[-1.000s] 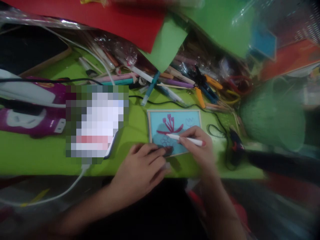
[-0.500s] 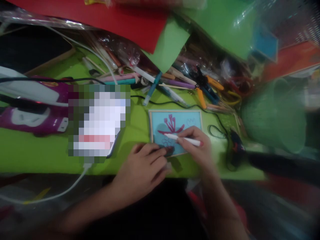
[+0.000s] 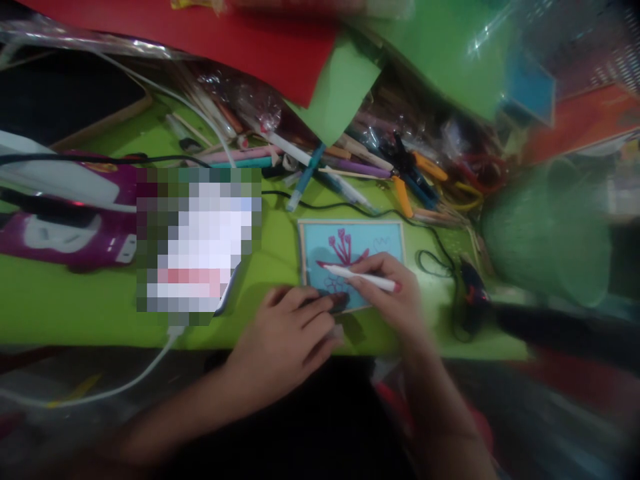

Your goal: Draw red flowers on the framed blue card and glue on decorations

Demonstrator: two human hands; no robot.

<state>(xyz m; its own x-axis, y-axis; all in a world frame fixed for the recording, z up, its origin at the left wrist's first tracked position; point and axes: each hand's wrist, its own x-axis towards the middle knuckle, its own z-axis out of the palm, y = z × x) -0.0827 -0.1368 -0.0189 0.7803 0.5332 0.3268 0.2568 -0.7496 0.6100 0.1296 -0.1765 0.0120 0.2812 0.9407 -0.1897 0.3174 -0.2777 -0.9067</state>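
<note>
so the right hand (image 3: 395,293) has its fingers (image 3: 367,283) pinched tight round a white pen (image 3: 357,275), thumb and first fingers closed on the barrel; the pen lies nearly flat and its pink tip sticks out to the left of those fingers, down on the blue card (image 3: 380,243) right by the pink flower drawing; the card has a pale frame-like edge and lies flat on the green worktop (image 3: 75,307), partly under the right fingers and just beyond the left ones

left hand (image 3: 285,340) isn't gripping anything; its fingers are stretched out loose and laid flat, tips resting at the card's near-left corner; there's a dark blob right at those fingertips, too blurry to say what it is

beyond both sets of fingers there's a messy pile of pens (image 3: 310,163) spread across the worktop, with orange-handled pliers (image 3: 415,173) beyond the right fingers; a black cord (image 3: 435,260) loops just to the right of the right hand, and a green basket (image 3: 545,233) sits further out that way; well off to the left of the left fingers is a purple and white device (image 3: 65,220); a white cable (image 3: 125,387) runs off the near edge, left of the left wrist; a red sheet (image 3: 240,40) and a green sheet (image 3: 335,87) lie over the far side of the pen pile
</note>
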